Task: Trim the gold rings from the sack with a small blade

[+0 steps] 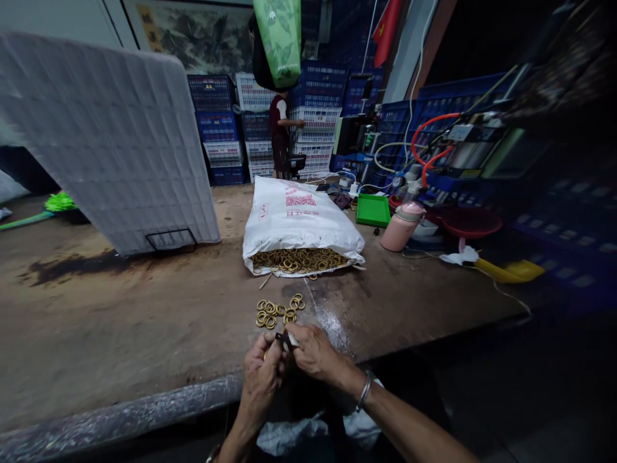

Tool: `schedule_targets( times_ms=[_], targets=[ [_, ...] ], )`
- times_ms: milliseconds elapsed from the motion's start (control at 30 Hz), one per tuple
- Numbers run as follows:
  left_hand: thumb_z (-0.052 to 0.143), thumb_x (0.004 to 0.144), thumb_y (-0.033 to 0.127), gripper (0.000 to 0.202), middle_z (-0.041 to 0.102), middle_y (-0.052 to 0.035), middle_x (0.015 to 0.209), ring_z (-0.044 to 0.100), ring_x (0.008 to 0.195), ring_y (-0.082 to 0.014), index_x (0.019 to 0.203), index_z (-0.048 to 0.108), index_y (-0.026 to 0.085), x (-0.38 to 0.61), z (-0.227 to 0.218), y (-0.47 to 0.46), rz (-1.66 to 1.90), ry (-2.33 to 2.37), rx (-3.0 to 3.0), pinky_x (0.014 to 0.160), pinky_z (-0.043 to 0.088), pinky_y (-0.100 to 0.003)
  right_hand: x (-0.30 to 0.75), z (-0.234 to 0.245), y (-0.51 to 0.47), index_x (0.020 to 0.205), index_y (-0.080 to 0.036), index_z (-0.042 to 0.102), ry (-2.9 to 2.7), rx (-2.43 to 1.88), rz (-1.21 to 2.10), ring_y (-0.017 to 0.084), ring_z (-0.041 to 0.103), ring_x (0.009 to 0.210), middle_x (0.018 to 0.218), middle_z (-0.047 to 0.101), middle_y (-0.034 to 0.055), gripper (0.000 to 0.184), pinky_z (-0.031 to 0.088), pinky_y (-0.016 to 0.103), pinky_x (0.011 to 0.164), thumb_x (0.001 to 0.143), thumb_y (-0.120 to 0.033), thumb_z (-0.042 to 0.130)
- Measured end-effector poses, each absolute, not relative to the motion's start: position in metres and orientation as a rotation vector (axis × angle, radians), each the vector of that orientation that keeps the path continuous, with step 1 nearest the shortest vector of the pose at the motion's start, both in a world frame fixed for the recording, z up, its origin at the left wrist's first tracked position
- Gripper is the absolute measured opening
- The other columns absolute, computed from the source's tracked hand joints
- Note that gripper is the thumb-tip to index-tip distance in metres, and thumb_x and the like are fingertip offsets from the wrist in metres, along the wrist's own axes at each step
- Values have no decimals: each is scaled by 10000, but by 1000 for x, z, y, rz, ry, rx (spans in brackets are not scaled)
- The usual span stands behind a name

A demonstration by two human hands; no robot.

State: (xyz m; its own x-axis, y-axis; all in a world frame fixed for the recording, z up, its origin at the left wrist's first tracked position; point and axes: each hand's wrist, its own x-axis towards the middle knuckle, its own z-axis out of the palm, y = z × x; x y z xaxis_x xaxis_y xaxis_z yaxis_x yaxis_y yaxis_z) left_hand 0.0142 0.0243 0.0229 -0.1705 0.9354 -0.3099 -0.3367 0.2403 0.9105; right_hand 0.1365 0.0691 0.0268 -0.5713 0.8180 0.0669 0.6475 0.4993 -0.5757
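At the table's front edge my left hand [263, 370] is closed, with a brass-coloured ring [265, 354] just showing between its fingers. My right hand [315, 352] is closed around a small dark tool with a pale part [286, 341]; its exact kind is unclear. The tool's dark tip meets the left fingertips. Just beyond both hands lies a loose cluster of brass rings [270, 308]. Farther back, a white woven sack [299, 225] lies on its side, its open mouth facing me and full of similar rings [303, 260].
A tall pale ribbed panel [110, 141] stands at left on the table [144, 334]. At right are a pink bottle [402, 226], a green tray [373, 211] and a yellow scoop [511, 271]. A person [279, 132] stands before stacked crates [318, 125]; a green bag [279, 42] hangs overhead.
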Motion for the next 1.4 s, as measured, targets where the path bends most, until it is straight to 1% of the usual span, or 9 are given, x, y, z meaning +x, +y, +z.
schedule_targets(
  times_ms=[267,433,567,700,833,933,1100,1300,1400],
  targets=[
    [654,605,485,360,477,78,466,325,320,-16,685,484,179,15,26,9,1196,1185,616,323,203,-130,151,11,90,942,-164,531,-2486,-1640,459,155,523,607,726,623,61,302,231,250,537,678,-91,404],
    [625,677,430,289,567,22,632,399,419,-33,717,511,168,15,24,8,1213,963,464,369,269,-145,162,-2,122,916,-179,537,-2231,-1753,422,140,544,646,750,629,50,241,255,232,548,742,-105,388],
    [668,622,434,327,617,-41,710,451,473,-70,720,553,144,12,18,13,1227,966,423,366,290,-173,153,-1,140,997,-206,525,-2160,-1691,478,140,562,715,802,634,40,234,289,217,580,790,-193,416],
    [710,572,384,305,592,-8,650,459,478,-84,739,566,173,7,18,16,1232,939,346,370,280,-180,143,0,144,1004,-236,537,-2286,-1672,436,156,571,736,807,638,30,245,291,226,580,776,-235,449],
    [747,510,356,341,559,12,630,466,489,-75,762,606,175,2,20,19,1213,909,252,389,279,-172,142,0,140,957,-229,556,-2333,-1692,389,165,569,723,795,636,43,250,291,232,584,747,-169,435],
    [747,526,345,277,571,3,636,486,526,-75,660,606,148,0,17,22,1198,909,239,417,318,-166,144,1,137,959,-226,556,-2250,-1627,497,149,552,696,763,624,28,261,301,222,592,731,-154,452],
    [738,548,368,293,556,18,602,494,523,-78,638,563,151,5,8,31,1266,975,318,414,350,-160,144,6,124,825,-182,543,-1906,-1351,906,99,468,605,668,543,-20,117,319,192,552,772,-216,443],
    [682,608,434,394,491,75,505,404,372,-51,874,537,184,15,-4,37,1366,1137,540,334,282,-146,139,14,95,811,-181,471,-1639,-1102,1440,63,388,486,561,457,-65,156,310,165,481,803,-333,440],
    [635,643,472,368,448,87,439,346,327,-38,832,544,170,16,-3,35,1326,1213,639,324,257,-141,136,17,86,800,-180,479,-1641,-1090,1494,64,403,496,575,477,-60,178,324,167,489,789,-358,472]
  ],
)
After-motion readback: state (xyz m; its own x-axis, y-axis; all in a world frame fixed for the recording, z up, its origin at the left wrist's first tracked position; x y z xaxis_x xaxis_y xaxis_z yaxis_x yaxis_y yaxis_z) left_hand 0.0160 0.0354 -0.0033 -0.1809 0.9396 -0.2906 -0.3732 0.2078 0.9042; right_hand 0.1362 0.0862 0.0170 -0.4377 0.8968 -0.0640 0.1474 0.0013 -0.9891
